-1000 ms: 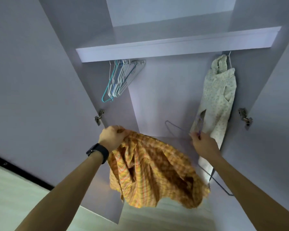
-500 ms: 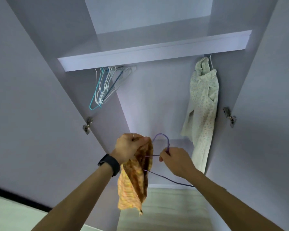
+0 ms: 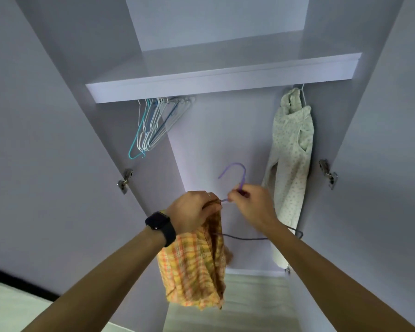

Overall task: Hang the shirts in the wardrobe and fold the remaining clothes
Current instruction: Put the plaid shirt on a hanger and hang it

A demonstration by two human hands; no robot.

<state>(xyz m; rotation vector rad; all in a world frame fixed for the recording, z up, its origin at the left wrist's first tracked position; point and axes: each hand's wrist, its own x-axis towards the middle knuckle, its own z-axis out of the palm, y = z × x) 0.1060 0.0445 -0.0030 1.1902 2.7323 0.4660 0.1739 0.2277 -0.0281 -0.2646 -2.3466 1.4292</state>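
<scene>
Now the hands have drawn together before the open wardrobe (image 3: 225, 85). The left hand (image 3: 192, 213) grips the orange plaid shirt (image 3: 192, 271) at its collar, the rest hanging bunched. The right hand (image 3: 252, 207) pinches the purple hanger (image 3: 244, 176) at its neck, one arm meeting the collar. Threading appears begun.

The shirt (image 3: 192, 271) is orange-and-yellow plaid. The hanger (image 3: 243, 178) is lilac-purple. At two o'clock, a cream garment (image 3: 290, 164) with a fine speckled print. At eleven o'clock, a bunch of hangers (image 3: 151, 130), mostly white, some teal. Wardrobe (image 3: 46, 140) pale lilac; watch (image 3: 159, 226) black.
</scene>
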